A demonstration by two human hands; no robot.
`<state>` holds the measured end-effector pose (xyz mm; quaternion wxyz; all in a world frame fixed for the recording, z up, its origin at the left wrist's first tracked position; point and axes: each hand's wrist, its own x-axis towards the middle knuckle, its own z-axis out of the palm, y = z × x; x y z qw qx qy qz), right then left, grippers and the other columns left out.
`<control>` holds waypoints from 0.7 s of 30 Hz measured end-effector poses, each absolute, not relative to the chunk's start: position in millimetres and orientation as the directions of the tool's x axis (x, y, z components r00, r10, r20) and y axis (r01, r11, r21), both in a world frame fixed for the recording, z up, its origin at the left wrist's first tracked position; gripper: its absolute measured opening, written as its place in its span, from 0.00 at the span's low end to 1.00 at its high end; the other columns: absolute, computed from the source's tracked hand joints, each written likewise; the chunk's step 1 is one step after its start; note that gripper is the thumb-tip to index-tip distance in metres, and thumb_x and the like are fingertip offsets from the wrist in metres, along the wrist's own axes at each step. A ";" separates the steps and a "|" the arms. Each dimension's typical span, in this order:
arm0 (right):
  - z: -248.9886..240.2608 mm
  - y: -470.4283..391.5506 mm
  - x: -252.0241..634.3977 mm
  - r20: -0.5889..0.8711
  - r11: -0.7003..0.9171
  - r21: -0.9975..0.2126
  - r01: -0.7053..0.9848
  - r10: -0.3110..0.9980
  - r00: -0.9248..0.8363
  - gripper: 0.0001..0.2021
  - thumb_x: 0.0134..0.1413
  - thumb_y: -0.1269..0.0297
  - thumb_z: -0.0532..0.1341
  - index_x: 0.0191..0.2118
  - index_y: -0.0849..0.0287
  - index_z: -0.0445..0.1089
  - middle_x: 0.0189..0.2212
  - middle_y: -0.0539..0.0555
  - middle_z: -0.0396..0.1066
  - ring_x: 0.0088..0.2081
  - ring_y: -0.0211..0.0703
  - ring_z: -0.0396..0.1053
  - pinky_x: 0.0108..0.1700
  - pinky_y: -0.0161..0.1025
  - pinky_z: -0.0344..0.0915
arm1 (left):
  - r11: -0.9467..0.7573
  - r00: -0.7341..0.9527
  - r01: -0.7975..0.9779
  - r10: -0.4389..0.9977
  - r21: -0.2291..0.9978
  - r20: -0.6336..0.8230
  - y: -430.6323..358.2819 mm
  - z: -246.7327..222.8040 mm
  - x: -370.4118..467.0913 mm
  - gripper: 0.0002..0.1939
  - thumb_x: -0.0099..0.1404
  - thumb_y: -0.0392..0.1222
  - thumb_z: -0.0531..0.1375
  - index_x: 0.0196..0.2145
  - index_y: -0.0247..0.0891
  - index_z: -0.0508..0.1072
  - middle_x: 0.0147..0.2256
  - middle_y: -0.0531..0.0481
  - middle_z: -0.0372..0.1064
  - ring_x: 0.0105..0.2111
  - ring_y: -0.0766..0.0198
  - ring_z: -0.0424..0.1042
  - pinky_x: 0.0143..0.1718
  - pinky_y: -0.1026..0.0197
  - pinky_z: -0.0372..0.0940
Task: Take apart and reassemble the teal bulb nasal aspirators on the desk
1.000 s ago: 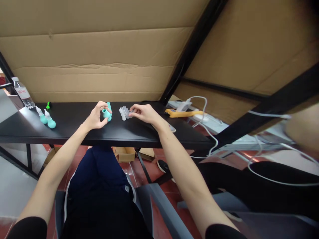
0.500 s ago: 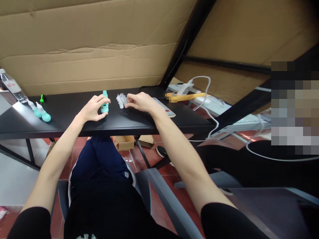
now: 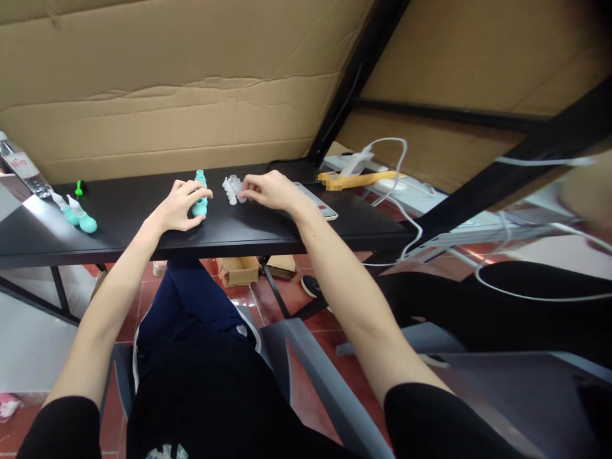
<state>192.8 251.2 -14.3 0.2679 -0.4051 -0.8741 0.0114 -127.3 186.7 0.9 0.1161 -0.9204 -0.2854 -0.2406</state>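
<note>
My left hand (image 3: 180,205) rests on the black table, thumb and fingers apart, curved around several teal squeeze bulbs (image 3: 199,208) that stand in a row without tips. The fingers partly cover these bulbs. Beside them lies a small pile of translucent plastic nozzles (image 3: 231,189). At the pile's right edge, my right hand (image 3: 268,190) has thumb and fingertips pinched on one nozzle, mostly hidden by the fingers. Further left, two teal bulbs fitted with nozzles (image 3: 88,223) lie on their sides.
A clear water bottle (image 3: 25,167) and a small green object (image 3: 79,188) are at the left. Under my right wrist lies a phone (image 3: 321,203). White cables (image 3: 406,159) and a yellow item (image 3: 370,180) are at the right, where another person sits. Cardboard (image 3: 182,121) walls the back.
The view has shifted slightly. My right fingertips have closed a little more at the edge of the nozzle pile; my left hand stays around the bulbs.
</note>
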 end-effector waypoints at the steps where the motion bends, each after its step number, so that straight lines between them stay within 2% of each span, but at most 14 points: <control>1: -14.1 251.2 193.1 0.459 0.675 -0.237 0.699 0.712 -0.532 0.07 0.71 0.58 0.66 0.39 0.53 0.76 0.31 0.55 0.84 0.35 0.51 0.78 0.40 0.43 0.64 | -0.810 0.721 0.581 0.468 -0.077 0.511 186.6 0.8 -127.3 0.23 0.66 0.44 0.65 0.58 0.40 0.75 0.58 0.38 0.77 0.56 0.45 0.75 0.63 0.43 0.59; 6: -14.0 251.9 193.4 0.464 0.689 -0.254 0.679 0.702 -0.540 0.13 0.74 0.53 0.64 0.38 0.53 0.78 0.30 0.56 0.84 0.36 0.53 0.79 0.42 0.45 0.66 | -0.802 0.702 0.594 0.477 -0.066 0.529 187.5 0.3 -128.4 0.23 0.68 0.46 0.64 0.59 0.40 0.75 0.58 0.37 0.77 0.55 0.45 0.75 0.63 0.43 0.60; 10: -13.8 250.9 192.0 0.468 0.683 -0.283 0.673 0.711 -0.525 0.11 0.73 0.55 0.64 0.38 0.52 0.77 0.31 0.55 0.85 0.35 0.53 0.79 0.43 0.46 0.67 | -0.759 0.633 0.649 0.501 -0.052 0.590 189.8 -0.9 -130.3 0.20 0.74 0.49 0.60 0.59 0.39 0.74 0.57 0.36 0.76 0.56 0.45 0.74 0.63 0.43 0.62; 15: -14.5 250.4 192.8 0.467 0.689 -0.268 0.673 0.704 -0.535 0.09 0.72 0.56 0.65 0.39 0.52 0.77 0.30 0.53 0.84 0.33 0.52 0.79 0.41 0.44 0.65 | -0.608 0.395 0.794 0.499 -0.013 0.772 195.6 -6.4 -134.4 0.15 0.81 0.47 0.54 0.58 0.41 0.74 0.54 0.38 0.76 0.57 0.45 0.75 0.65 0.40 0.61; 21: -16.3 251.7 192.7 0.462 0.672 -0.248 0.698 0.715 -0.524 0.09 0.71 0.57 0.66 0.37 0.52 0.75 0.30 0.55 0.84 0.34 0.53 0.79 0.41 0.44 0.64 | -0.479 0.142 0.870 0.467 0.115 0.873 207.4 -12.2 -141.7 0.12 0.77 0.39 0.54 0.54 0.41 0.71 0.53 0.37 0.75 0.58 0.43 0.75 0.64 0.37 0.62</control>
